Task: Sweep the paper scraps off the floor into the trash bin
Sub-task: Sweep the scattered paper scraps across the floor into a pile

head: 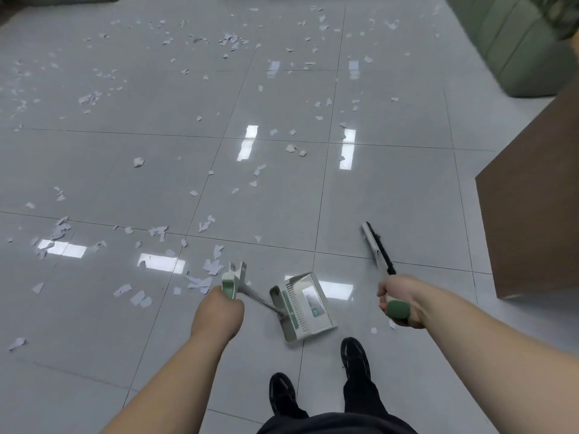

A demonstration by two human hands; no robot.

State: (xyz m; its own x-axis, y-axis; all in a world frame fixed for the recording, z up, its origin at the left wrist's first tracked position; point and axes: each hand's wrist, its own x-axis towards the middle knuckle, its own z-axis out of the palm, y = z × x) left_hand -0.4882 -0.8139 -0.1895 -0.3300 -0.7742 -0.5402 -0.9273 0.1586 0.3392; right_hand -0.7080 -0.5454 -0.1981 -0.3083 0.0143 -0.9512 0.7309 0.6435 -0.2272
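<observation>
White paper scraps lie scattered over the glossy grey tiled floor, densest at the left and far middle. My left hand grips the green-and-white handle of a long-handled dustpan, whose white pan rests on the floor just in front of my feet. My right hand holds the green grip of a broom; its narrow dark-bristled head points away from me, to the right of the dustpan. No trash bin is in view.
A brown wooden cabinet stands at the right, close to the broom head. A green upholstered sofa fills the far right corner. My black shoes stand just behind the dustpan.
</observation>
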